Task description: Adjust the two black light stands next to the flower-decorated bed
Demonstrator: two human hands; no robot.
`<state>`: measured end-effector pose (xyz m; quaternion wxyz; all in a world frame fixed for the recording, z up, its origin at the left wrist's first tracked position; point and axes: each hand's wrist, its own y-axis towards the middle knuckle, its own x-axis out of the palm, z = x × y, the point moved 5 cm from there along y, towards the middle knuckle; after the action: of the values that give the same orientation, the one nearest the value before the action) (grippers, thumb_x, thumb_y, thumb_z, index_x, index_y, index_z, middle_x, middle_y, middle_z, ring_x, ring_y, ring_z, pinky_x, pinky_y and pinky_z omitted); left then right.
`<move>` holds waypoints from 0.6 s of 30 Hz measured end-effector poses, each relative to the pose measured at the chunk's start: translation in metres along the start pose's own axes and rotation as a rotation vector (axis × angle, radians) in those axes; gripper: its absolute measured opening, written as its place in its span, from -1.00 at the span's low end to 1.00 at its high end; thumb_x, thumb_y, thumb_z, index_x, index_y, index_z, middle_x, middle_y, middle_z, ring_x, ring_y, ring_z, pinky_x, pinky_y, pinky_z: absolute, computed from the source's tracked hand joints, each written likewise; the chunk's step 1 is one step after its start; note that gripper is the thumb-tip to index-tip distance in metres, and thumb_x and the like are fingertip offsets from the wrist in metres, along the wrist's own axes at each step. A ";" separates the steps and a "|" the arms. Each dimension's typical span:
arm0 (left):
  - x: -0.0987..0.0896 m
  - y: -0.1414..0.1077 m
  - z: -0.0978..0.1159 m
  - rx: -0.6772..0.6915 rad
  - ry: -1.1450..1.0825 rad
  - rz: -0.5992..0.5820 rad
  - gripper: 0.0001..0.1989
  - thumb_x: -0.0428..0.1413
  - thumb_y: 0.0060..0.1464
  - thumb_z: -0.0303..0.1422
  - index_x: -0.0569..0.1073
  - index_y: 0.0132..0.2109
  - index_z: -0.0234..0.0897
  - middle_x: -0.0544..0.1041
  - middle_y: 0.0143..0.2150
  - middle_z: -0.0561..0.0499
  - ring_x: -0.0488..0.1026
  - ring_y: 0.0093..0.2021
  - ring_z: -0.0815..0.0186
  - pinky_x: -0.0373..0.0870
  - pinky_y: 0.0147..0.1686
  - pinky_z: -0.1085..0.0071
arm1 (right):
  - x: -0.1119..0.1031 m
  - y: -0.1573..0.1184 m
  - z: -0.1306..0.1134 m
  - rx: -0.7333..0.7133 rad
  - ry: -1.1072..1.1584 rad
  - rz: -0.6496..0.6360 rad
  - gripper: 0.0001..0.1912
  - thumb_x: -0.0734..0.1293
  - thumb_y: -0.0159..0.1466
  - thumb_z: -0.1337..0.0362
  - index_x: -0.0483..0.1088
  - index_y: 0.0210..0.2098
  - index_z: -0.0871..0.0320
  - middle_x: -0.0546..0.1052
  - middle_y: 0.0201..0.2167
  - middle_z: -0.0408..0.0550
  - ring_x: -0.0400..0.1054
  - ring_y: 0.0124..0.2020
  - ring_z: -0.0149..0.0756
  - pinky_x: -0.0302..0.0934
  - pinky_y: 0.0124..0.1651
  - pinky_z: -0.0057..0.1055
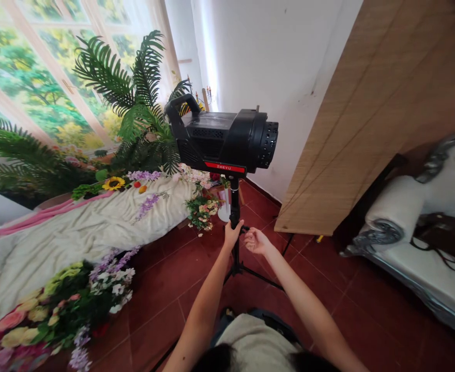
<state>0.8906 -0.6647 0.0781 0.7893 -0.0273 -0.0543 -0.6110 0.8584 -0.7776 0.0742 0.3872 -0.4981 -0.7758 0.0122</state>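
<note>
A black studio light (215,139) with a top handle and a red label sits on a black light stand (234,199). My left hand (232,233) is wrapped around the stand's pole, below the lamp. At the right side of the pole, the curled fingers of my right hand (255,241) close on a small dark tightening knob (245,228). The fingers partly cover that knob. Below my hands, the stand's legs (260,278) spread over the red tiled floor (161,289). The lamp's front points to the right.
On the left, cream cloth (107,219) covers a long surface carrying flowers, with a flower arrangement (68,305) in front. A palm plant (134,88) stands behind the lamp. A hanging woven blind (328,129) and a white sofa (402,206) with a brown bag (444,235) are on the right.
</note>
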 end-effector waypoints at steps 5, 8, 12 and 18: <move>0.002 -0.001 0.000 0.009 -0.015 -0.023 -0.65 0.23 -0.25 -0.15 0.43 -0.40 -0.36 0.43 -0.49 0.03 0.34 -0.49 0.40 0.29 -0.43 0.47 | -0.012 -0.021 -0.012 -0.206 -0.575 0.393 -0.51 0.03 0.23 -0.14 0.23 -0.49 0.13 0.38 -0.58 -0.13 0.18 -0.62 -0.44 -0.03 -0.58 -0.53; 0.003 -0.002 0.001 0.017 -0.034 -0.024 -0.65 0.23 -0.24 -0.15 0.42 -0.42 -0.36 0.42 -0.49 0.04 0.32 -0.49 0.42 0.27 -0.45 0.49 | -0.004 -0.037 -0.030 -0.490 -1.078 0.540 -0.55 0.11 0.19 -0.17 0.30 -0.36 0.09 0.47 -0.38 -0.11 0.32 -0.37 -0.33 0.09 -0.38 -0.48; 0.004 -0.003 0.002 -0.010 -0.052 -0.023 -0.65 0.24 -0.26 -0.15 0.41 -0.44 -0.36 0.41 -0.51 0.05 0.31 -0.52 0.44 0.28 -0.47 0.49 | 0.002 -0.034 -0.037 -0.625 -1.238 0.497 -0.59 0.08 0.24 -0.08 0.33 -0.36 0.10 0.47 -0.30 -0.05 0.33 -0.26 -0.27 0.13 -0.26 -0.43; 0.004 -0.004 0.001 -0.032 -0.014 -0.001 -0.65 0.23 -0.25 -0.16 0.39 -0.43 -0.37 0.38 -0.53 0.07 0.30 -0.54 0.46 0.27 -0.51 0.52 | -0.008 0.003 -0.012 -0.173 -0.279 0.139 -0.60 0.09 0.27 0.05 0.17 -0.61 0.12 0.26 -0.72 -0.17 0.19 -0.62 -0.39 0.06 -0.57 -0.51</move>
<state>0.8879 -0.6697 0.0800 0.7879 -0.0438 -0.0500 -0.6121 0.8701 -0.7865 0.0771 0.2299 -0.5753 -0.7839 0.0411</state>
